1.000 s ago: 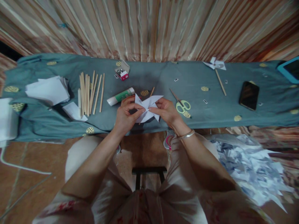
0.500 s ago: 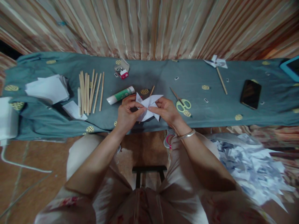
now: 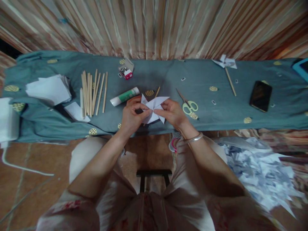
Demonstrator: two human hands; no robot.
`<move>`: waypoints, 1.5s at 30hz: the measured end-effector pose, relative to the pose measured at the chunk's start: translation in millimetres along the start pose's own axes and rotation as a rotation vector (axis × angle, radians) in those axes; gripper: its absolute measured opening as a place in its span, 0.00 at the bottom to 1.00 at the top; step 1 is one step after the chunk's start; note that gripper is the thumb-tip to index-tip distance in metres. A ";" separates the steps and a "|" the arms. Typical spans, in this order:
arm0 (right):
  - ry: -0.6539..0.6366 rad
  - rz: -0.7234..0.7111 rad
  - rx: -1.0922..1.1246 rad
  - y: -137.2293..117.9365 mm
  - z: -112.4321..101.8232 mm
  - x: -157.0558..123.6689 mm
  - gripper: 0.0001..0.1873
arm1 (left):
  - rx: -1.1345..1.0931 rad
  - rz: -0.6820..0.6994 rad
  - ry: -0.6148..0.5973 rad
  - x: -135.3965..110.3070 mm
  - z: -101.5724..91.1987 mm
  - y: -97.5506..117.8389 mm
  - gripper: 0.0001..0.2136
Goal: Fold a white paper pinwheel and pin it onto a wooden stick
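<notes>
A white paper pinwheel [image 3: 154,104] is held between both hands over the front half of the cloth-covered table. My left hand [image 3: 133,114] pinches its left side, the thumb pressing close to the centre. On the right, my right hand [image 3: 173,113] grips the paper too, with its thumb tip near the middle. Part of a wooden stick [image 3: 157,92] pokes out behind the paper; whether it is joined to the pinwheel I cannot tell. A green and white glue stick [image 3: 125,96] lies just beyond my left hand, and green-handled scissors [image 3: 189,105] rest right of my right hand.
Wooden sticks [image 3: 92,94] and stacked white paper [image 3: 49,89] lie at left. A small open box of pins [image 3: 126,70] sits toward the back. At right are a pinwheel on a stick [image 3: 227,65] and a phone [image 3: 261,96]. Paper scraps [image 3: 260,173] are heaped below the table.
The view has shifted slightly. Both hands keep their pinch on the pinwheel, and its position between them is almost the same.
</notes>
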State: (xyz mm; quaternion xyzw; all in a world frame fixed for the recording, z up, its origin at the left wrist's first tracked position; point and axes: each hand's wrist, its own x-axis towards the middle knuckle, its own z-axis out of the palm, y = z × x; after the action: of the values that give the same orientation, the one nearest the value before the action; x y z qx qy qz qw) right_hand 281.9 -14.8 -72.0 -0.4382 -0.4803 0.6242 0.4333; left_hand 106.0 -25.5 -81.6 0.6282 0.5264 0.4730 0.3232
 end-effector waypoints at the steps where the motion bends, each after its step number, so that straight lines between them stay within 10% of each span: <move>1: -0.009 0.003 -0.006 -0.3 -0.3 -0.4 0.21 | 0.002 -0.002 -0.001 0.1 -0.1 0.0 0.05; 27: 0.027 0.009 0.017 -0.1 2.9 1.0 0.22 | 0.003 -0.020 0.011 -1.3 0.6 -0.6 0.04; 31: 0.063 0.012 0.021 0.2 2.6 2.7 0.22 | -0.080 -0.023 0.046 0.1 2.6 -6.8 0.24; 45: 0.068 0.002 0.012 -1.9 5.3 2.8 0.23 | -0.549 -0.445 -0.044 -5.9 6.4 13.0 0.16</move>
State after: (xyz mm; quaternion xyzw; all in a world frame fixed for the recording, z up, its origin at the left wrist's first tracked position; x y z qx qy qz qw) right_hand 276.4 -13.0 -69.8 -0.4569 -0.4610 0.6124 0.4513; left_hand 116.6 -33.7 -73.5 0.3980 0.4967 0.5011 0.5864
